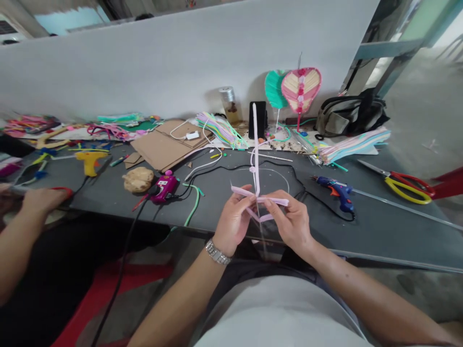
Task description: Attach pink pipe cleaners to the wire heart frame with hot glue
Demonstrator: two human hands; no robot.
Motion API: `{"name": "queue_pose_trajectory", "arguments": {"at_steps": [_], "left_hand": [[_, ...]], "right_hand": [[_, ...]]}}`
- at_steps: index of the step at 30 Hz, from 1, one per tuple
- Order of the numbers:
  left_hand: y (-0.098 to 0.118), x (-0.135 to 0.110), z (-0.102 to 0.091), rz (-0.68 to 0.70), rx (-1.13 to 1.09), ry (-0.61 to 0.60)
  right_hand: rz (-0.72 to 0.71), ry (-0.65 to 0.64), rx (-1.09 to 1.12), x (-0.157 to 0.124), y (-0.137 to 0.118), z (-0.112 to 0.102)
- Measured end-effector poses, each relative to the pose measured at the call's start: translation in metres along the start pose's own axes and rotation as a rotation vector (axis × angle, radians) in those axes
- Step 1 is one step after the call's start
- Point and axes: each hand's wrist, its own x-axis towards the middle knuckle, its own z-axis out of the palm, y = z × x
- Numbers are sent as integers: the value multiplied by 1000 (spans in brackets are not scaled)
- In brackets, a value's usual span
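Observation:
Pale pink pipe cleaners (256, 149), bent into a frame with one long upright and short side arms, are held just over the table's front edge. My left hand (236, 215) pinches the left side arm near the centre joint, fingers closed. On the other side, my right hand (288, 218) grips the right side arm between thumb and fingers. Below the joint the strands form a small V between my hands. A thin wire-like line hangs lower, blurred. On the table to the right lies a blue glue gun (334, 192).
Scissors with red and yellow handles (407, 184) lie far right. Pipe cleaner bundles (356, 145), cardboard (170, 144), a phone (257, 119) and leaf-shaped fans (301, 90) line the back. A purple power strip (164, 188) sits left; beyond it is a co-worker's hand (45, 200). Black cords cross the table.

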Motion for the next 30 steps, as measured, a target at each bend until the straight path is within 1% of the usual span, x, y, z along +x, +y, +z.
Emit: {"name": "queue_pose_trajectory", "arguments": {"at_steps": [2,4,9,11,13,15,17,21,24,27,30], "left_hand": [[2,-1,0,-9,20,0],[2,-4,2,22,36,19],[2,-14,8,208,72,78],[4,-18,9,286,119,66],[6,-22,9,331,190,25],[7,-25,8,349,240,-13],[5,-27,6,354,249,-13],[-4,-29,0,320,214,20],[-10,-30,-2,273,164,31],[-10,-29,-1,246,87,39],[-9,-26,0,199,63,72]], "right_hand": [[-127,-16,-95,1,-5,-3],[-230,-31,-156,3,-9,-5],[-454,-99,-313,6,-21,-10],[-534,-130,-394,6,-24,-13],[-616,-152,-477,6,-27,-14],[-698,-163,-564,5,-27,-16],[-763,-176,-644,5,-26,-16],[-819,-179,-709,2,-19,-15],[-817,-160,-709,1,-12,-14],[-815,-148,-687,0,-6,-14],[-780,-160,-687,0,3,-13]]}}
